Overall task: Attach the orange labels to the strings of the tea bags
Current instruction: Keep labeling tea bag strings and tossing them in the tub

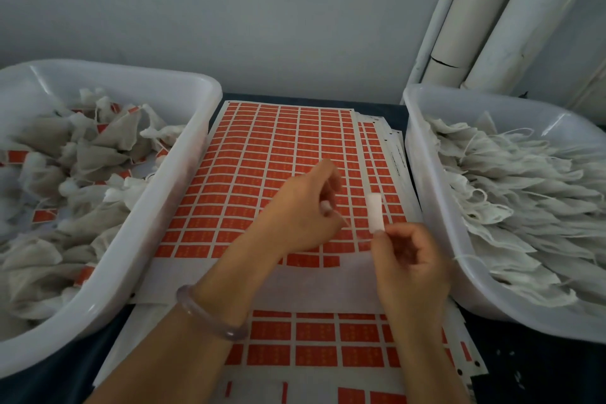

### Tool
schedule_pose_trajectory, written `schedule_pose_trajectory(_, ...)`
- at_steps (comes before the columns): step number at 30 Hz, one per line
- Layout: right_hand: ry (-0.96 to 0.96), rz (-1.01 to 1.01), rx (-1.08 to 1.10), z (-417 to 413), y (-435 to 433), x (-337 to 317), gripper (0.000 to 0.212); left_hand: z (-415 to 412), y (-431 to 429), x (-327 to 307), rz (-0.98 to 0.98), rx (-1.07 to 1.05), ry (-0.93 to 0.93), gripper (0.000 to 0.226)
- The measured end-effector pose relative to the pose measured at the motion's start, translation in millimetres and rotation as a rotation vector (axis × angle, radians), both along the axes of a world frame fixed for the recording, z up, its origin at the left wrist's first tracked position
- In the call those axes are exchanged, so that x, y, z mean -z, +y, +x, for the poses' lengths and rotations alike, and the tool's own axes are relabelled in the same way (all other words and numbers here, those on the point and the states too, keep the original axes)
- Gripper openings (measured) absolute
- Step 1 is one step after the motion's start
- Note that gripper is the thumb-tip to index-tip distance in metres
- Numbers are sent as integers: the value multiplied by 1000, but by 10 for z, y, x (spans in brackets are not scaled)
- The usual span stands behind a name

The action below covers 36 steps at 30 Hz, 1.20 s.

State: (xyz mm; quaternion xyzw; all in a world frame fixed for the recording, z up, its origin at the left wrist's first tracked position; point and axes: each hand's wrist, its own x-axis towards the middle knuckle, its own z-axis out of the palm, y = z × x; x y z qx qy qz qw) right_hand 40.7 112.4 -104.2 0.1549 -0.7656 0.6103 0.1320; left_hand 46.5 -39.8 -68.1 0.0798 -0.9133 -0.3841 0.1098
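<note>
Over the label sheet (278,147), a white piece (374,213), probably a peeled label, is pinched by the right hand (410,259). A string (343,221) seems pinched in the curled left hand (305,207). The string is best centred on the piece before folding. Bare tea bags (524,193) are heaped at 3 o'clock.

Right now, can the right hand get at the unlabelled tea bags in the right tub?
Probably yes. The right hand hovers beside the open-topped right tub, nothing between it and the tea bags. But it pinches a white strip, so its fingers are busy.
</note>
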Motion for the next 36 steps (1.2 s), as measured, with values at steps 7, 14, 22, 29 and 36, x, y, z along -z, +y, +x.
schedule_pose_trajectory(7, 2, 34, -74, 5, -69, -22, 8, 341, -358, 113, -1, -108, 85, 36)
schedule_pose_trajectory(14, 222, 214, -128, -27, -270, -219, 11, 421, -494, 154, 26, -100, 47, 28)
schedule_pose_trajectory(22, 191, 180, -163, -96, -549, -186, 17, 458, -455, 127, 157, -19, 100, 40)
schedule_pose_trajectory(29, 62, 51, -172, -95, -532, -110, 31, 444, -401, 105, 574, -121, 14, 40)
schedule_pose_trajectory(36, -64, -66, -217, -71, -513, -147, 23, 440, -366, 119, 745, -185, -39, 17)
